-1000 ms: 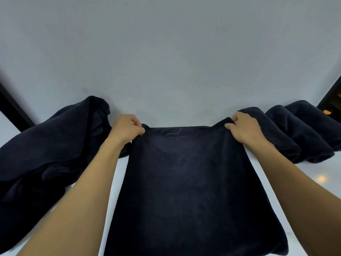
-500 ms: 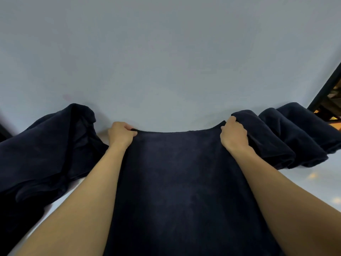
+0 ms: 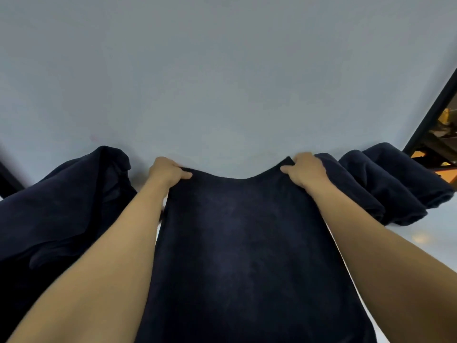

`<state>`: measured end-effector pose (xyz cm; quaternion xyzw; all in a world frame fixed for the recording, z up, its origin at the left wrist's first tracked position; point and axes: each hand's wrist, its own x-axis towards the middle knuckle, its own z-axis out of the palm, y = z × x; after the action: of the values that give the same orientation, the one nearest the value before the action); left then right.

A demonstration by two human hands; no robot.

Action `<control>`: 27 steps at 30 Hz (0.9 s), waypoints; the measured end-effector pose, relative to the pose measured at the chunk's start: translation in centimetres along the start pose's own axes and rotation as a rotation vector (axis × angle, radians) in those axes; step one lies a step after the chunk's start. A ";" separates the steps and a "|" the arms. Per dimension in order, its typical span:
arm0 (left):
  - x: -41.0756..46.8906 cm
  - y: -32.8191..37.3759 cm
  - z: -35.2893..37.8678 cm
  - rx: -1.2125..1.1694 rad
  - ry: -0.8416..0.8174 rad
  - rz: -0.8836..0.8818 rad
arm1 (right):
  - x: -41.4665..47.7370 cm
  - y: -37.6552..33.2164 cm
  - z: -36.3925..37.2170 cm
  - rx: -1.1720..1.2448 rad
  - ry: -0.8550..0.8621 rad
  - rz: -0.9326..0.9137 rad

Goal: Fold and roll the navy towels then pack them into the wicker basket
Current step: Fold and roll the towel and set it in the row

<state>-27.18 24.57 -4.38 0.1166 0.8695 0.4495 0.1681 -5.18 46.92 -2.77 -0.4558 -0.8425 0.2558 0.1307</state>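
Closest to the person, one navy towel lay spread out wide and flat in the middle, between both arms. It ran away from the person to its far edge. It looked like the towel being worked on, at the start of its fold and not rolled at all.

The left hand gripped the far left corner, with the thumb on top and the fingers curled round the cloth. The right hand gripped the far right corner the same way. The far edge dipped down a little between the two hands, so the corners seemed to be held up a bit.

Just left of the left hand sat a big messy heap of towels, loose and not folded. Those looked like work left to do. Just right of the right hand lay the rolled towels, about three, side by side and touching. Those looked done.

The wicker basket was not in view, so no packing could be seen. By this guess the job was partly done: some rolls made, one towel in the hands, a heap waiting, and all the packing to come.

Past the hands the pale surface stretched far away.
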 end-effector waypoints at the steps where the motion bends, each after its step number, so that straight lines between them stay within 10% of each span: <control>1: -0.5 1.2 -1.0 -0.045 0.008 0.052 | -0.2 -0.7 -1.2 0.075 0.040 -0.051; 8: -8.9 11.7 -10.6 -0.554 0.081 0.452 | -4.5 -6.3 -12.5 0.876 0.238 -0.361; 15: -17.8 10.0 -15.7 -0.714 -0.122 0.577 | -13.1 -4.4 -17.0 1.128 0.127 -0.480; 20: -22.8 2.5 -15.8 -0.525 -0.363 0.459 | -18.5 2.6 -15.3 1.071 -0.232 -0.442; 27: -25.1 -9.3 -11.2 0.014 -0.686 0.088 | -22.3 10.7 -8.8 0.254 -0.702 -0.196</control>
<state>-9.17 2.09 -1.22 0.2996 0.7597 0.3849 0.4301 18.63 35.89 -1.03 -0.2380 -0.8372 0.4848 -0.0864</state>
